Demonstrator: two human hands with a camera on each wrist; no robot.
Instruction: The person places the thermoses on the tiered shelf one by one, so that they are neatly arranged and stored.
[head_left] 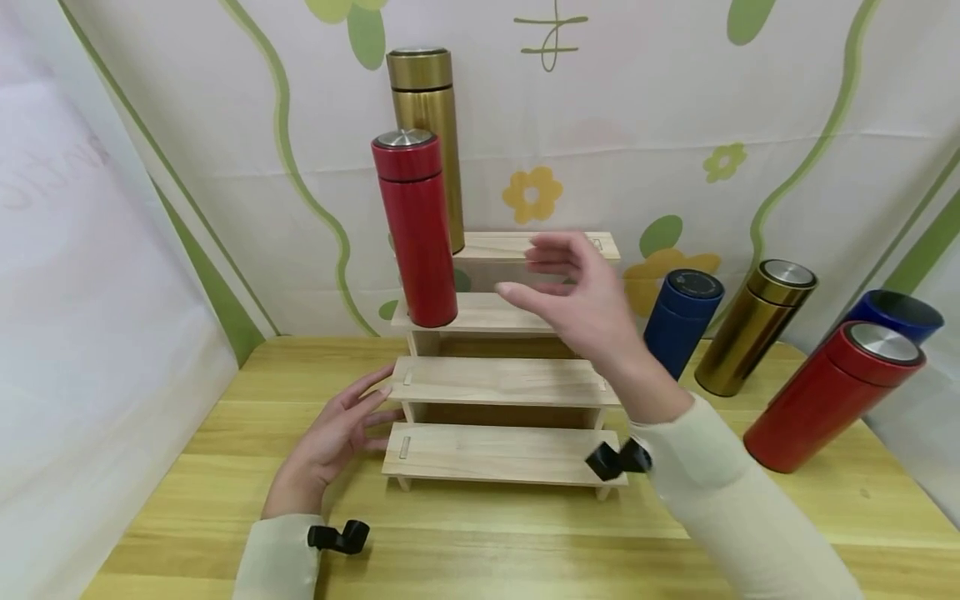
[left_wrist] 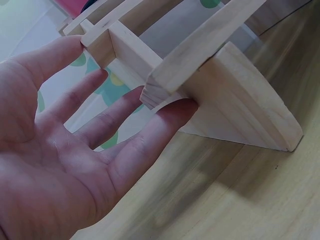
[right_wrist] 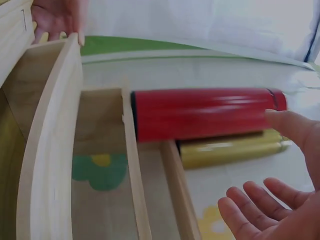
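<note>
A stepped wooden rack stands on the table. My left hand touches its left side, fingers spread and nearly straight; in the left wrist view the fingertips rest at the ends of the steps. On the second step from the top, at the left, a red thermos stands upright. Behind it a gold thermos stands on the top step, partly hidden by the red one. My right hand hovers over the upper steps to the right of the red thermos, fingers loosely bent and holding nothing.
On the table right of the rack stand a blue thermos, partly behind my right arm, another gold thermos, another red thermos and a blue cylinder behind it. A patterned cloth hangs behind the table.
</note>
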